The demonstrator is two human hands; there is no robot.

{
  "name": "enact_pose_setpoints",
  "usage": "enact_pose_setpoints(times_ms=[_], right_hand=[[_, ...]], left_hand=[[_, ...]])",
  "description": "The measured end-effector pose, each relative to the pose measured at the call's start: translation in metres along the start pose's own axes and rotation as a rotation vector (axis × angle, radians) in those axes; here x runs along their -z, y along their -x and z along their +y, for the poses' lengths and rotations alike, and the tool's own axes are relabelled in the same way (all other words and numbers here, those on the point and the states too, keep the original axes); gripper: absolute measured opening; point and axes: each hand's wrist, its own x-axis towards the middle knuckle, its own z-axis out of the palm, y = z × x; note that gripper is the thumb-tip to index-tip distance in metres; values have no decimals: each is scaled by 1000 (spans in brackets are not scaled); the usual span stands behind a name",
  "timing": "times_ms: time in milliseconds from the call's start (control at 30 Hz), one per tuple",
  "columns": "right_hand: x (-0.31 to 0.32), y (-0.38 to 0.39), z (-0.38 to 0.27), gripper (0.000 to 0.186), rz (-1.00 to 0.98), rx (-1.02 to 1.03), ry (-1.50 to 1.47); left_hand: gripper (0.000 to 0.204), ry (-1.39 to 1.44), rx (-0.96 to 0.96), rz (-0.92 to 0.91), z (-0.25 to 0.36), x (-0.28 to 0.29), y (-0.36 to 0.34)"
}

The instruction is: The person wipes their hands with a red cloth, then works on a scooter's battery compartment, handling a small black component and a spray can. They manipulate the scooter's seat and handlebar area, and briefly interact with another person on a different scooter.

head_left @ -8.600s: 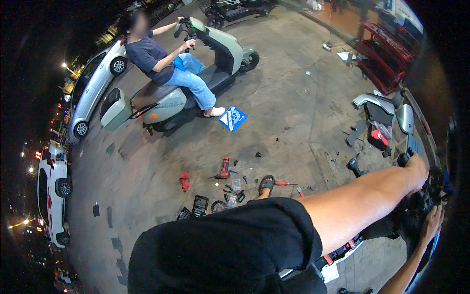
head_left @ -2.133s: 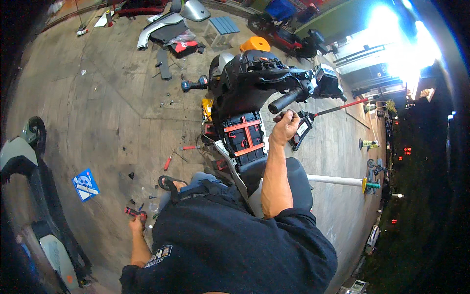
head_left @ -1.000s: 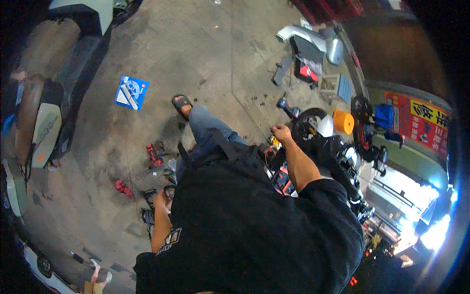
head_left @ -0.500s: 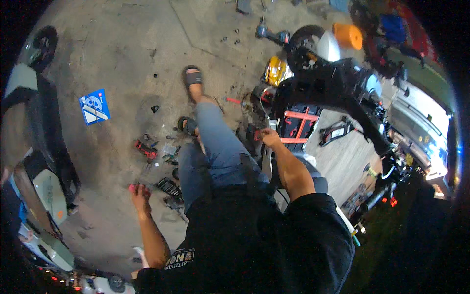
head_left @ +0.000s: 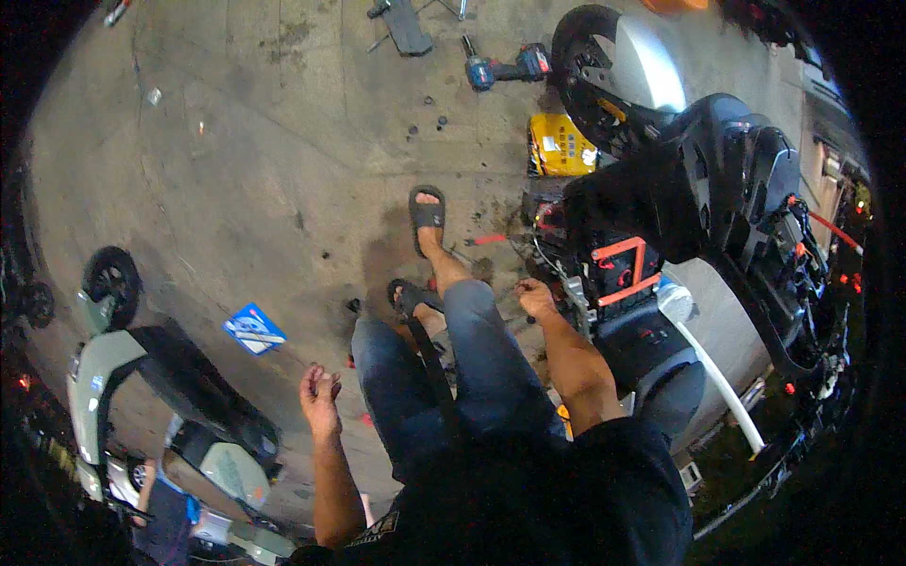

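My left hand (head_left: 322, 396) is raised beside my left knee. Its fingers are loosely bent and somewhat apart, and nothing shows in them. On the other side, my right hand (head_left: 536, 298) hangs past my right knee, close to the frame of a partly stripped black scooter (head_left: 651, 193). The fingers there are curled together; whatever they may hold is too small or hidden. Orange-red bars (head_left: 623, 288) cross the scooter's open middle, near that hand. A red-handled tool (head_left: 487, 240) lies on the ground just ahead of it.
A blue and white package (head_left: 255, 329) lies on the ground at left, near a grey-green scooter (head_left: 179, 387). Farther off are a cordless power tool (head_left: 505, 68), a yellow packet (head_left: 561, 145) and several small dark parts. A person (head_left: 165, 514) is at lower left.
The view has shifted, bringing more of the left scooter in. My left hand has come nearer my knee, and the red object seen at its fingertips no longer shows. My right hand stays by the black scooter.
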Motion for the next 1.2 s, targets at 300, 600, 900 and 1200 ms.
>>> enact_pose_setpoints(times_ms=[300,600,900,1200], right_hand=[[-25,-27,-93,23,114,38,-304],[-56,-164,-360,35,350,82,-452],[-66,-483,-717,65,834,32,-487],[-70,-257,-634,65,649,-52,-1100]], left_hand=[[46,-278,-265,-140,190,-60,-63],[33,-651,-448,-561,345,-173,-285],[36,-655,-299,-669,338,-243,-400],[28,-528,78,-795,346,-303,-365]])
